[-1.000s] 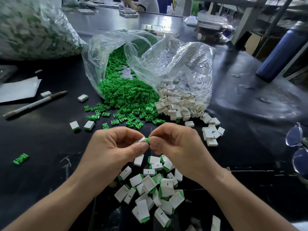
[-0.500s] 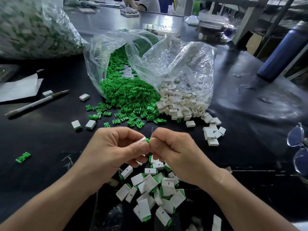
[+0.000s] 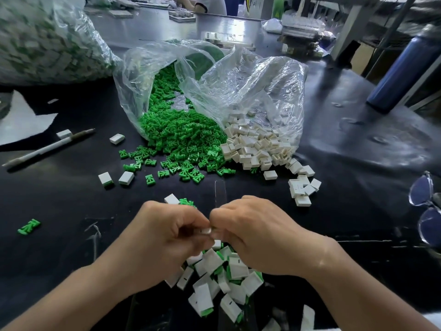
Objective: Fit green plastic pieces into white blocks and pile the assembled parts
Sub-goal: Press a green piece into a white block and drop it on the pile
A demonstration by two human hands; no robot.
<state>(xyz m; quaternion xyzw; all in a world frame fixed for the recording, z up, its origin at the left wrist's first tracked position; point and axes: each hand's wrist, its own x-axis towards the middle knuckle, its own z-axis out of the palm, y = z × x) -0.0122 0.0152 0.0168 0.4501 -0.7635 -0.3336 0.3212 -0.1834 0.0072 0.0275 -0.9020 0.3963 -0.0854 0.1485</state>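
Three clear bags lay on the surface. At twelve o'clock from the hands, one bag spilled green pieces and a second bag spilled white blocks. The third bag, at ten o'clock, held a blurred green-and-white mix. The left hand and right hand touched, with the fingers of both curled narrow around one held block. The block was just above the pile of assembled parts at six o'clock. One pen lay at nine.
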